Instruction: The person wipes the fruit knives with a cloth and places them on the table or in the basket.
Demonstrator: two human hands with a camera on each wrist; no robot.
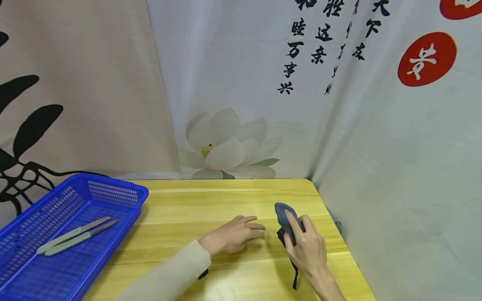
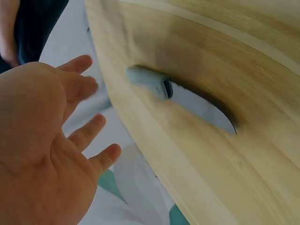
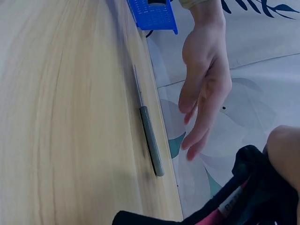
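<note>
My left hand [image 1: 236, 235] is over the table with its fingers spread loosely, holding nothing. In the left wrist view a knife [image 2: 159, 85] lies on the wood beyond those fingers, its grey-green handle toward the table edge. The same knife [image 3: 150, 136] shows in the right wrist view, handle toward the camera; it does not show in the head view. My right hand [image 1: 310, 251] grips a dark blue-grey soft item [image 1: 285, 215] with a black strap [image 1: 295, 276] dangling below. In the right wrist view that dark item [image 3: 248, 183] shows a pink and white patch; I cannot tell its kind.
On the left stands a blue mesh basket [image 1: 94, 259] with two grey-handled knives [image 1: 71, 238] lying in it. Behind the yellow wooden table [image 1: 180, 200] hangs a pale curtain [image 1: 233, 62] printed with a flower and characters. Another curtain [image 1: 406, 167] runs along the right side.
</note>
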